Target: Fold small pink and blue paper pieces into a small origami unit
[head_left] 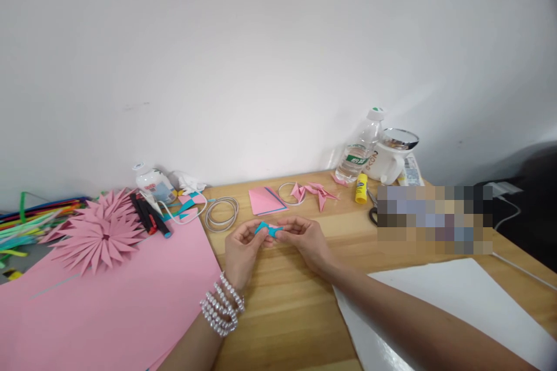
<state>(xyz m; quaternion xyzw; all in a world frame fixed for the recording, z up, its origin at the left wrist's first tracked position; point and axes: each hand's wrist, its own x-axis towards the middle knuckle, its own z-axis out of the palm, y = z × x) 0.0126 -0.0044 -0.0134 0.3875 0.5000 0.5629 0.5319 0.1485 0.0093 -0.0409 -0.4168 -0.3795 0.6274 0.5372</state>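
Blue-and-pink paper [271, 232], pinched by left hand [244, 242] and right hand [308, 239], seems part-folded, folds remaining; pink origami [322, 193] farther right looks complete.

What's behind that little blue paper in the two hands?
Beyond the blue paper, pink paper lies on the wooden table. The fingers and the blue paper cover the spot directly behind; what is there cannot be seen.

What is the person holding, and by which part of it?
A small blue-and-pink folded paper: the left hand pinches its left end, the right hand its right end.
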